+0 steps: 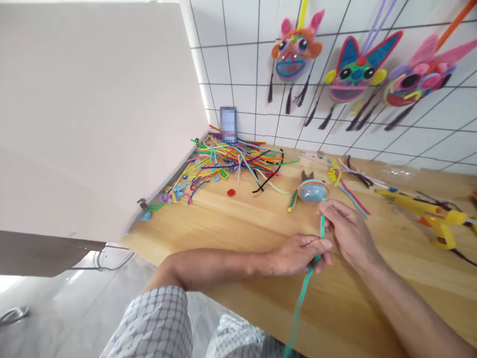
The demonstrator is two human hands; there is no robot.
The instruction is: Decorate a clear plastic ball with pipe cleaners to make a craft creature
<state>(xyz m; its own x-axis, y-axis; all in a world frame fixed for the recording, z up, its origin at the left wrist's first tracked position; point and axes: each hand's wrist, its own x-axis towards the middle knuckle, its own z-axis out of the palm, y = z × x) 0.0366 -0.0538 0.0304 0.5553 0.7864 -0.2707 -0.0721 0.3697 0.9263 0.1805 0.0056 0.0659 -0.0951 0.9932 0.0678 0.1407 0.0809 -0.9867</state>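
A green pipe cleaner [299, 303] runs between my two hands, its long tail hanging toward the table's near edge. My left hand [301, 253] is closed around it, thumb on top. Higher up, my right hand [346, 226] pinches it near the upper end. Just beyond my right hand lies a clear plastic dome [313, 191] with an orange and blue rim. Beside the dome are pliers [292, 201] with green and yellow handles, partly hidden behind it.
A heap of coloured pipe cleaners [238, 159] lies at the back left near a phone [228, 124] leaning on the wall. A yellow glue gun [432, 214] sits at the right, near another clear dome [401, 171]. Decorated masks [352, 74] hang on the tiled wall.
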